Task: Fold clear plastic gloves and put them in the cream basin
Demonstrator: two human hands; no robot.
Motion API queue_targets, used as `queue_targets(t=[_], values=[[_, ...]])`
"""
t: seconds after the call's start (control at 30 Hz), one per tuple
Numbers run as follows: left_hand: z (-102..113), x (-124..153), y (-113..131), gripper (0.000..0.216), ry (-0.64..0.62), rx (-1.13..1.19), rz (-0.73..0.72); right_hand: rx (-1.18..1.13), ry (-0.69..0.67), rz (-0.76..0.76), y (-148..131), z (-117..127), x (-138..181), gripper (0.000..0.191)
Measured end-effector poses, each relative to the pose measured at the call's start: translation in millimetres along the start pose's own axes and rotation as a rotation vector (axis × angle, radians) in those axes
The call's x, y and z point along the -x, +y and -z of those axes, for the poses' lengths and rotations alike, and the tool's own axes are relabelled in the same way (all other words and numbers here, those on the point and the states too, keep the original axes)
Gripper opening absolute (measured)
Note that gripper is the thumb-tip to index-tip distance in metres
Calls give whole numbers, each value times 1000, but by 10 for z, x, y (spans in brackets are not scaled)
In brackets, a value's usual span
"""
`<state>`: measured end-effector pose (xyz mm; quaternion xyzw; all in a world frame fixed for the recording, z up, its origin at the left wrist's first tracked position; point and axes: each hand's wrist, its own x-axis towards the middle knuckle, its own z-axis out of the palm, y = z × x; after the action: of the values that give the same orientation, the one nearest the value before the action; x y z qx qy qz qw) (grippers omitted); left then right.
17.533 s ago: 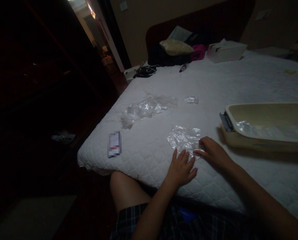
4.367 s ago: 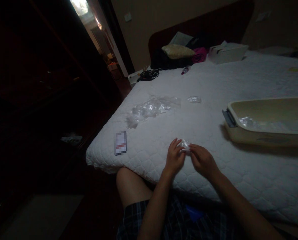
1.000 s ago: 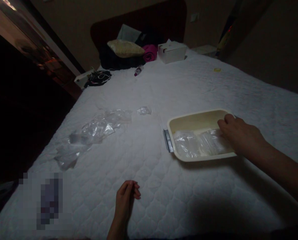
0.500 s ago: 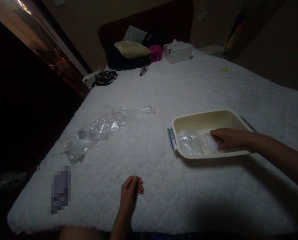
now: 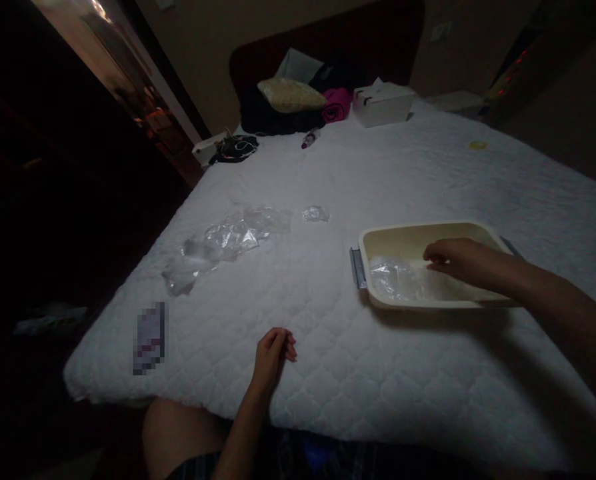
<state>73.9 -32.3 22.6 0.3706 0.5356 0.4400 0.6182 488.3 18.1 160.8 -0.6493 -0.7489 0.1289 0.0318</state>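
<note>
A cream plastic bin with grey clip handles stands on the white quilted bed. Clear plastic bags lie inside it, towards its left end. Over the bin's opening is my right hand, fingers bent with a small gap between thumb and forefinger; I see nothing in them. My left hand rests on the bed left of the bin, its fingers curled together and nothing visible in it. Further left, crumpled clear plastic sheeting is spread out, with a small plastic piece beside it.
A pixelated flat item lies near the bed's left front corner. Towards the headboard are a bottle, a yellowish pillow, a pink roll, a white box and dark cables. A yellow roll sits far right.
My right hand has lifted slightly away from the plastic bags in the bin, its fingers loosening. My left hand stays on the bed. The whole view has shifted.
</note>
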Motion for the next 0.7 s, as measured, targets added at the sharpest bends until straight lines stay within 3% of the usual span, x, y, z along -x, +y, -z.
queue_targets(t=[0.1, 0.17, 0.27, 0.33, 0.4, 0.53, 0.6, 0.7], values=[[-12, 6, 5, 34, -6, -7, -5, 23, 364, 130, -593, 37, -1, 27], [-17, 7, 3, 35, -6, -3, -13, -12, 494, 212, -1080, 8, 5, 31], [-21, 4, 0, 37, -20, 9, -30, -61, 477, 373, -1743, -227, -65, 38], [-25, 3, -6, 39, -22, 10, -41, -102, 408, 493, -2050, -551, -205, 40], [-37, 9, -24, 40, -11, 11, -61, -158, 416, 498, -2227, -977, -400, 43], [-88, 56, -123, 36, 68, -26, -139, -156, 521, 267, -2309, -1786, -727, 42], [-111, 90, -180, 33, 125, -105, -188, -104, 519, 200, -2292, -2012, -793, 41], [-97, 128, -198, 30, 101, -206, -268, -49, 501, 218, -2257, -2117, -805, 43]])
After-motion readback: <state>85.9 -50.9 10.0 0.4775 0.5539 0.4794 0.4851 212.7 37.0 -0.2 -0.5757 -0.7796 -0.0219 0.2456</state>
